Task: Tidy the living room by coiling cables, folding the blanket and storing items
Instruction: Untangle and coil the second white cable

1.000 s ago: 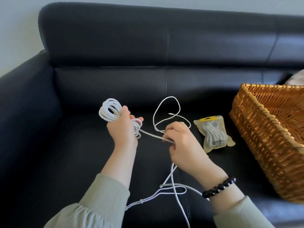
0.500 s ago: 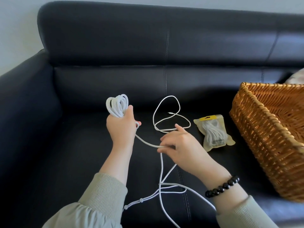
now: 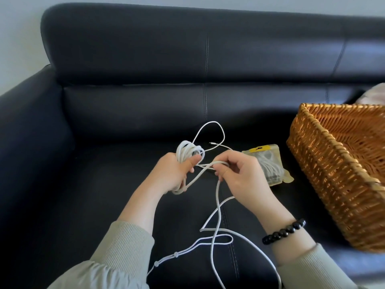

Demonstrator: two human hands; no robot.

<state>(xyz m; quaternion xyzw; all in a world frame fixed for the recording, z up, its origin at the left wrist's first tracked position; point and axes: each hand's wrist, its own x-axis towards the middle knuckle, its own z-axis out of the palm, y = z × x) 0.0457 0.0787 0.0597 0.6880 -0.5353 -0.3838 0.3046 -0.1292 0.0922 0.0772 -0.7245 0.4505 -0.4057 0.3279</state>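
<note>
Fingers (image 3: pixel 188 166) of the left hand (image 3: pixel 173 176) curl round a white cable coil (image 3: pixel 188 151) at frame centre. The right hand (image 3: pixel 245 178) pinches the next strand just beside it. For a neat coil, I judge each new loop should match those held, with slack fed in untwisted. Loose cable (image 3: pixel 217 205) crosses itself on the black sofa (image 3: pixel 125 122) at lower centre and may snag. At right lie a bagged cable pouch (image 3: pixel 268 163) and a wicker basket (image 3: pixel 312 163), neither in the way.

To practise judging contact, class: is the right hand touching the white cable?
Touching. The head view shows the right hand pinching a loop of the white cable between thumb and fingers.
</note>
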